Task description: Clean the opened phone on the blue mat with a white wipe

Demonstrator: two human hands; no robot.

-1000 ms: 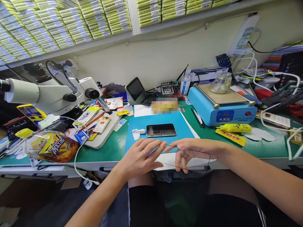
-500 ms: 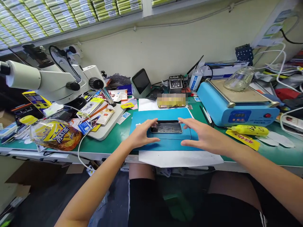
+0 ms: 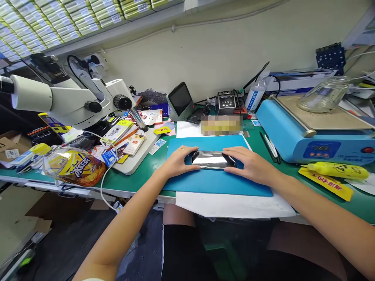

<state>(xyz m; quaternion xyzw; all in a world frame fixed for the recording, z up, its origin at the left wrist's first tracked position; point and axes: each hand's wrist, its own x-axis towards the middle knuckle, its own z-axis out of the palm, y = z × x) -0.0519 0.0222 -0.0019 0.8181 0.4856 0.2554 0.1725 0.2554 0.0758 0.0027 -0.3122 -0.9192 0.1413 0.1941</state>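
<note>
A phone (image 3: 211,160) with a shiny reflective face lies on the blue mat (image 3: 216,181) in front of me. My left hand (image 3: 179,160) grips its left end, fingers curled round the edge, a ring on one finger. My right hand (image 3: 249,166) grips its right end, with fingers pressed along the top and side. Whether the thin black frame seen earlier sits on the phone I cannot tell. A white sheet (image 3: 234,206) lies under the mat's near edge.
A white microscope (image 3: 67,102) stands at the left over cluttered cards and a yellow snack bag (image 3: 74,168). At right is a blue heating plate (image 3: 313,134) with a glass jar (image 3: 324,94) on it, and a yellow tube (image 3: 336,170). A small screen (image 3: 180,100) stands behind.
A second ago both hands held a thin black frame near the table edge. They carried it forward over the phone and now grip the phone's two ends. The camera moved closer.
</note>
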